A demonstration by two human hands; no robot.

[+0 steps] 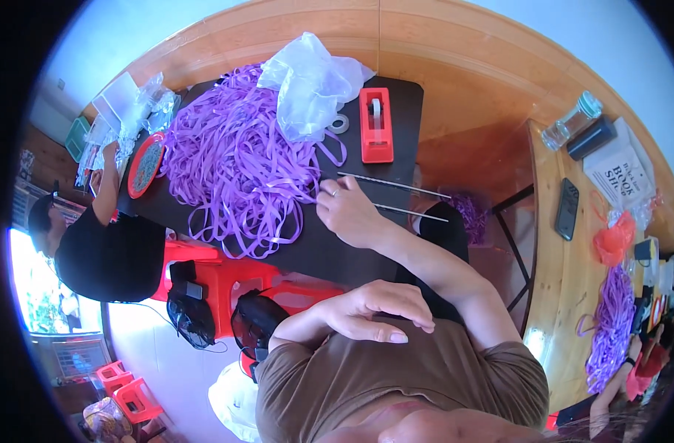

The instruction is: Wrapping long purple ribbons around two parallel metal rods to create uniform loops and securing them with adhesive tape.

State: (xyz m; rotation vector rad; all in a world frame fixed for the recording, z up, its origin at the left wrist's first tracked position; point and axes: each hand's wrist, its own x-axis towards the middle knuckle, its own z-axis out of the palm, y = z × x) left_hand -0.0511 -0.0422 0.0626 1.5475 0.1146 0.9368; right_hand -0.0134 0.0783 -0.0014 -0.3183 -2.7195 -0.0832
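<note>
My right hand [348,213] reaches over the dark table with its fingers curled at the edge of a large heap of purple ribbon [241,155]. What the fingertips pinch, if anything, is hidden. Two thin metal rods [407,185] stick out past the table's right edge, one on either side of that hand. My left hand [377,310] hovers before my chest, fingers loosely stretched and nothing in them.
Across the table lie a crumpled clear plastic bag [315,85], a tape roll [338,123] and a red tape dispenser [377,125]. A red tray [146,165] sits left, by a person in black [112,255]. Red stools [237,288] stand below; a wooden table [547,273] is right.
</note>
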